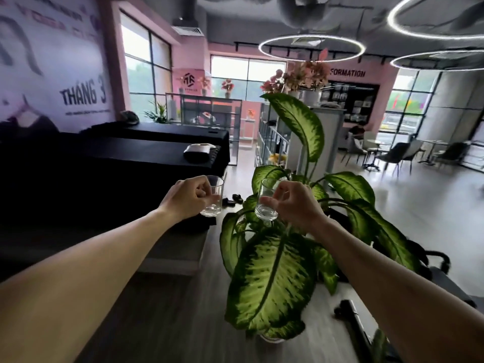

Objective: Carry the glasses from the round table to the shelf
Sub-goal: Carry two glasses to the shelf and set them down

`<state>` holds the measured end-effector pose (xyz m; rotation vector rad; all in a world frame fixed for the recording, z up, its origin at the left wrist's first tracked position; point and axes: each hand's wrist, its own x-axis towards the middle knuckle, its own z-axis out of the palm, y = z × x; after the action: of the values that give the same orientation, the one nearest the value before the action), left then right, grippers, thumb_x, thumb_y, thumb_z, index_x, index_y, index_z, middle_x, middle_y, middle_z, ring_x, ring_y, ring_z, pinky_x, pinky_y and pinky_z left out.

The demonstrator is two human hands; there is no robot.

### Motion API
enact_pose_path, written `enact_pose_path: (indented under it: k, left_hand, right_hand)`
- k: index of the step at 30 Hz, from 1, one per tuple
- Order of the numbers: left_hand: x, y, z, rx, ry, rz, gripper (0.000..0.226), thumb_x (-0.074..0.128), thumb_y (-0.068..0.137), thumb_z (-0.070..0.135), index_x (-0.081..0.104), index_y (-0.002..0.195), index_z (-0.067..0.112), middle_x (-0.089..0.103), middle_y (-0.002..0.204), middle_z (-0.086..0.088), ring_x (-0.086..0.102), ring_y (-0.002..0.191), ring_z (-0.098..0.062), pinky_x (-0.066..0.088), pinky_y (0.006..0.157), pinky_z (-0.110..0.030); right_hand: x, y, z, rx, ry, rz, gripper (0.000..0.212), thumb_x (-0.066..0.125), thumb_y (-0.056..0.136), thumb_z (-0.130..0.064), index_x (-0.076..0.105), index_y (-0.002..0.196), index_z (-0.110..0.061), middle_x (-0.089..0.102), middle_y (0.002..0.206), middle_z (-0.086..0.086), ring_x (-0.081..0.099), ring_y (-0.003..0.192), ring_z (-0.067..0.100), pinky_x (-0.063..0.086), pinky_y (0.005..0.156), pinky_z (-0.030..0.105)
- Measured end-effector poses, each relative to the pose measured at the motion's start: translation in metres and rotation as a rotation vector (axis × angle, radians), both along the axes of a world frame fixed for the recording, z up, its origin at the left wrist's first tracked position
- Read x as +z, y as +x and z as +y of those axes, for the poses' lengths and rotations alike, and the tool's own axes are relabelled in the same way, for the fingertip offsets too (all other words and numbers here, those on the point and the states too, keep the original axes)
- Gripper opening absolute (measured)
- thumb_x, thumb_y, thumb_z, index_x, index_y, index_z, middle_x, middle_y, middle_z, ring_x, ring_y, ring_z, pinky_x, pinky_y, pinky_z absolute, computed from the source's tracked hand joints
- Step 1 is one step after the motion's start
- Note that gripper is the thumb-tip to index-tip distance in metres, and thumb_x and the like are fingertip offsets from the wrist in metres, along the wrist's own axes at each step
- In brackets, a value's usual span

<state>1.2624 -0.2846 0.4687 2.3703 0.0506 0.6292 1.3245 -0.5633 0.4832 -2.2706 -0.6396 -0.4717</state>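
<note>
Carrying one glass (pixel 212 196) in the left hand (pixel 184 199), another glass (pixel 265 203) in the right hand (pixel 294 205); risking a slip from fingertip grips, or snagging plant (pixel 272 279) leaves.

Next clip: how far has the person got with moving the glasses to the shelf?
Midway. Done: both glasses are off the table, since the left hand holds one clear glass and the right hand holds the other glass, both in the air. In hand: carrying them past a leafy plant. Left: reaching the shelf and setting both down; neither is placed yet.
</note>
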Motion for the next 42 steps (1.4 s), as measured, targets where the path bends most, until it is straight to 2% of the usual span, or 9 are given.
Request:
enact_pose_path:
  k: [10, 19, 23, 28, 30, 32, 34, 37, 42]
  left_hand:
    - [0.014, 0.146, 0.121, 0.101, 0.020, -0.011, 0.033, 0.071, 0.063, 0.065, 0.059, 0.076, 0.036, 0.071, 0.076, 0.018, 0.069, 0.078, -0.003, 0.056, 0.077, -0.030]
    - [0.015, 0.225, 0.225, 0.225, 0.037, -0.024, 0.035, 0.065, 0.062, 0.069, 0.058, 0.075, 0.038, 0.071, 0.078, 0.016, 0.067, 0.079, 0.004, 0.051, 0.069, -0.024]
    - [0.010, 0.252, 0.275, 0.319, 0.059, -0.009, 0.027, 0.070, 0.068, 0.061, 0.057, 0.074, 0.039, 0.072, 0.079, 0.014, 0.068, 0.083, 0.000, 0.053, 0.071, -0.028]
    - [0.012, 0.282, 0.338, 0.468, 0.063, -0.020, 0.026, 0.073, 0.072, 0.055, 0.057, 0.073, 0.035, 0.071, 0.073, 0.012, 0.068, 0.079, 0.001, 0.054, 0.070, -0.028]
    - [0.016, 0.292, 0.362, 0.531, 0.055, -0.029, 0.025, 0.073, 0.072, 0.055, 0.057, 0.072, 0.036, 0.070, 0.071, 0.012, 0.068, 0.079, 0.001, 0.052, 0.068, -0.027]
    - [0.020, 0.298, 0.385, 0.587, 0.041, -0.035, 0.025, 0.072, 0.072, 0.057, 0.057, 0.072, 0.036, 0.069, 0.067, 0.012, 0.067, 0.079, 0.002, 0.049, 0.067, -0.025]
    - [0.021, 0.301, 0.406, 0.649, 0.021, -0.036, 0.026, 0.071, 0.072, 0.059, 0.057, 0.072, 0.037, 0.066, 0.063, 0.011, 0.067, 0.075, 0.000, 0.046, 0.066, -0.023]
    - [0.016, 0.298, 0.438, 0.749, -0.005, -0.035, 0.028, 0.069, 0.072, 0.062, 0.057, 0.073, 0.037, 0.064, 0.060, 0.017, 0.064, 0.066, 0.004, 0.044, 0.063, -0.021]
    - [0.007, 0.277, 0.485, 0.886, -0.024, -0.001, 0.026, 0.070, 0.072, 0.060, 0.056, 0.073, 0.038, 0.066, 0.065, 0.025, 0.062, 0.065, 0.006, 0.043, 0.061, -0.022]
  right_hand:
    - [0.019, 0.162, 0.138, 0.108, -0.038, -0.044, 0.037, 0.083, 0.071, -0.049, 0.061, 0.066, -0.020, 0.068, 0.066, -0.003, 0.065, 0.064, 0.015, 0.057, 0.064, 0.038]
    - [0.014, 0.276, 0.253, 0.229, 0.004, 0.013, 0.038, 0.084, 0.072, -0.046, 0.061, 0.066, -0.016, 0.066, 0.053, -0.001, 0.064, 0.046, 0.014, 0.056, 0.056, 0.032]
    - [0.010, 0.331, 0.312, 0.289, 0.006, -0.011, 0.037, 0.086, 0.068, -0.047, 0.058, 0.059, -0.025, 0.060, 0.057, -0.012, 0.055, 0.053, 0.001, 0.037, 0.051, 0.021]
    - [0.013, 0.396, 0.394, 0.417, 0.019, -0.017, 0.037, 0.085, 0.066, -0.050, 0.059, 0.056, -0.025, 0.060, 0.054, -0.021, 0.053, 0.058, -0.004, 0.034, 0.054, 0.017]
    - [0.019, 0.417, 0.430, 0.490, 0.020, -0.021, 0.038, 0.085, 0.065, -0.050, 0.059, 0.055, -0.024, 0.058, 0.061, -0.043, 0.053, 0.058, -0.009, 0.035, 0.059, 0.013]
    - [0.025, 0.432, 0.462, 0.560, 0.026, -0.019, 0.037, 0.084, 0.065, -0.050, 0.059, 0.055, -0.025, 0.053, 0.061, -0.049, 0.052, 0.057, -0.015, 0.035, 0.061, 0.012]
    - [0.027, 0.448, 0.495, 0.610, 0.018, -0.020, 0.034, 0.082, 0.064, -0.053, 0.060, 0.058, -0.028, 0.059, 0.059, -0.037, 0.053, 0.057, -0.012, 0.038, 0.059, 0.015]
    - [0.025, 0.466, 0.548, 0.701, -0.010, 0.007, 0.036, 0.081, 0.064, -0.055, 0.061, 0.058, -0.026, 0.071, 0.076, -0.017, 0.063, 0.069, 0.005, 0.050, 0.067, 0.024]
    - [0.012, 0.468, 0.623, 0.830, -0.022, 0.058, 0.032, 0.084, 0.066, -0.049, 0.062, 0.059, -0.027, 0.069, 0.071, -0.010, 0.065, 0.073, 0.007, 0.051, 0.066, 0.026]
